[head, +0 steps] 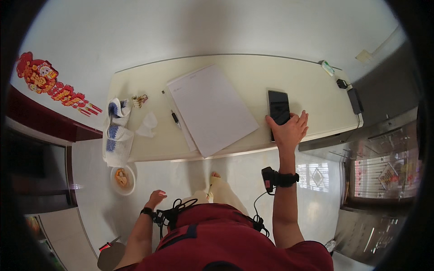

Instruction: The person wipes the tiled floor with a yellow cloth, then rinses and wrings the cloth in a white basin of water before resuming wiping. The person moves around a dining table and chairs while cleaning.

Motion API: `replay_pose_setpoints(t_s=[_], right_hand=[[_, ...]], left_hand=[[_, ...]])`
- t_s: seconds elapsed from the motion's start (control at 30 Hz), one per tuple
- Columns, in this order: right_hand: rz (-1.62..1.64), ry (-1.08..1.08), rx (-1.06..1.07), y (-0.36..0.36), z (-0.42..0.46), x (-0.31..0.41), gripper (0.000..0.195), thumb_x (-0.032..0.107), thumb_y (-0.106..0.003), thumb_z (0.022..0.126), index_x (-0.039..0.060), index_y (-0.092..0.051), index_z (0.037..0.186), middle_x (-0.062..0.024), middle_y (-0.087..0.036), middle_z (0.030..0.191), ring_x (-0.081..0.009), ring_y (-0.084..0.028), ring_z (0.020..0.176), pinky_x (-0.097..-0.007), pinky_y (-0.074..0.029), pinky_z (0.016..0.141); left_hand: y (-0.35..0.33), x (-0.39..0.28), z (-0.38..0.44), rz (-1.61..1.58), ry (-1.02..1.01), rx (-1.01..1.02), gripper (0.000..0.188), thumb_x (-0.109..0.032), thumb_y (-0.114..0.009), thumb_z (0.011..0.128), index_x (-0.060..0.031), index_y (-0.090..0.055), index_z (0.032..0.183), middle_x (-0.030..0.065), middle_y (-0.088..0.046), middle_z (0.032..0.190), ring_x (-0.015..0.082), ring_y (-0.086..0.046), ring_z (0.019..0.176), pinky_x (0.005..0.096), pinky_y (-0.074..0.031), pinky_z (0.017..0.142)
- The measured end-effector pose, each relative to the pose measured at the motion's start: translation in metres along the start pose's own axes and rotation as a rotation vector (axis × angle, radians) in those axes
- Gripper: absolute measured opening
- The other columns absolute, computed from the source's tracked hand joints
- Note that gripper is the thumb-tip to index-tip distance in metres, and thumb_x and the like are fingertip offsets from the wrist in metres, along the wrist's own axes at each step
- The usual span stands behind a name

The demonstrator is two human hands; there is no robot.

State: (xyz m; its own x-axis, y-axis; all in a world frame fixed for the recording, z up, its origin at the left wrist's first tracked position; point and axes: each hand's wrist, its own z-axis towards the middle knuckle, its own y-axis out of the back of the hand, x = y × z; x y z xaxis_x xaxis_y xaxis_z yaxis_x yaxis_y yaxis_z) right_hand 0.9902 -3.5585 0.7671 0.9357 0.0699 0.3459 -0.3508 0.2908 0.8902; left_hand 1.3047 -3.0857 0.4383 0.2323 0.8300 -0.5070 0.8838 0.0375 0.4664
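My right hand (289, 129) reaches over the front part of the table and grips a dark smartphone (279, 107) by its two long edges, thumb on the left, fingers on the right. To its left lies a stack of white paper (212, 108), set at a slant, with faint writing near its top corner. Beside the stack's left edge is a pen (175, 118) with a black grip. My left hand (156, 198) hangs in front of the table, near my body, with nothing seen in it; its fingers are partly curled.
On the cream table (315, 101) are a blue and white knitted cloth (118, 135), a hair claw clip (139, 101), crumpled tissue (148, 125), a small packet (327, 68) and a black adapter (355, 101) with a cable. A waste bin (133, 189) stands below the left corner.
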Motion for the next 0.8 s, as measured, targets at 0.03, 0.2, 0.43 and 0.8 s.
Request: replay_pose_setpoints(t_s=[0.03, 0.2, 0.43, 0.8], right_hand=[[0.008, -0.007, 0.016, 0.001, 0.002, 0.001, 0.078, 0.053, -0.075, 0.061, -0.0028, -0.051, 0.11, -0.0244, -0.031, 0.141, -0.0355, -0.019, 0.137, -0.0544, -0.017, 0.108], [0.003, -0.028, 0.085, 0.006, 0.01, 0.001, 0.076, 0.05, -0.076, 0.06, -0.0024, -0.052, 0.11, -0.0247, -0.031, 0.141, -0.0358, -0.021, 0.136, -0.0535, -0.019, 0.108], [-0.09, 0.016, 0.066, 0.012, -0.009, -0.006, 0.094, 0.06, -0.073, 0.063, -0.0058, -0.046, 0.124, -0.0288, -0.026, 0.143, -0.0379, -0.016, 0.138, -0.0568, -0.017, 0.108], [-0.257, -0.145, 0.226, 0.067, -0.171, -0.129, 0.101, 0.06, -0.075, 0.062, -0.0054, -0.039, 0.131, -0.0272, -0.025, 0.144, -0.0362, -0.016, 0.139, -0.0553, -0.014, 0.11]], left_hand=[[0.0, -0.007, 0.002, 0.002, 0.006, 0.001, 0.03, -0.024, -0.075, 0.074, -0.0052, -0.066, 0.096, 0.0099, -0.069, 0.09, 0.0212, -0.065, 0.084, 0.0325, -0.051, 0.075], [0.004, -0.025, 0.013, 0.051, -0.041, -0.023, 0.03, -0.025, -0.074, 0.073, -0.0069, -0.067, 0.096, 0.0101, -0.069, 0.088, 0.0207, -0.065, 0.082, 0.0319, -0.052, 0.076], [0.006, -0.032, 0.001, 0.122, 0.0, -0.01, 0.032, -0.029, -0.074, 0.07, -0.0085, -0.067, 0.093, 0.0112, -0.068, 0.09, 0.0234, -0.065, 0.086, 0.0331, -0.052, 0.079], [0.023, 0.0, 0.006, 0.292, -0.058, 0.118, 0.032, -0.03, -0.074, 0.069, -0.0107, -0.068, 0.094, 0.0132, -0.065, 0.102, 0.0288, -0.06, 0.099, 0.0368, -0.048, 0.088]])
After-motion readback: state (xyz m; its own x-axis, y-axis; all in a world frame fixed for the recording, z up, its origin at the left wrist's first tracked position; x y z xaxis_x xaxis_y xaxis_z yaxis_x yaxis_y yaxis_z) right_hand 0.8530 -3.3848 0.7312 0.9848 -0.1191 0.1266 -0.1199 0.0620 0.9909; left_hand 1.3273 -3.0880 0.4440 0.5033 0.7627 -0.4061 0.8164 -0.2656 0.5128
